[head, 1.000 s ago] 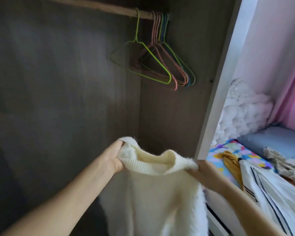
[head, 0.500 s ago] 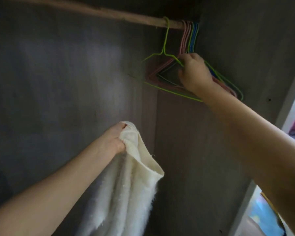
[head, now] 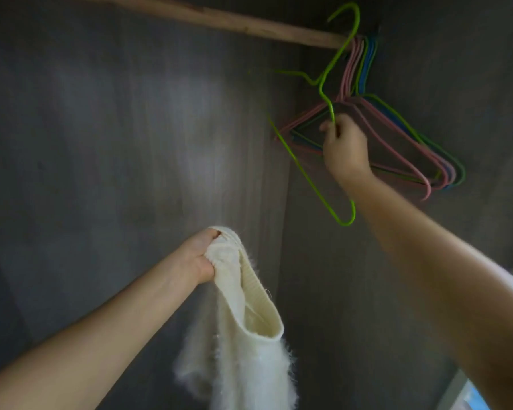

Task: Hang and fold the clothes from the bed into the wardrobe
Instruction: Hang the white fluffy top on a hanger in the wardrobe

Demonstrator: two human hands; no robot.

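fingers (head: 328,127) pinch green hanger (head: 314,184); left hand (head: 200,258) grips sweater (head: 249,335).

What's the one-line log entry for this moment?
left hand grips white sweater | right hand grips green hanger | hook off rod

A home wardrobe's dark inside — wooden rail (head: 249,23) with coloured wire hangers (head: 403,134) hooked on it.

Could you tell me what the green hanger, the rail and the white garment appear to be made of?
Green hanger: thin bent rod with a smooth, bright coat, probably coated wire or plastic. Rail: matte brown with uneven grain, apparently bare wood. White garment: fuzzy knit with a ribbed neckband, likely wool or synthetic.
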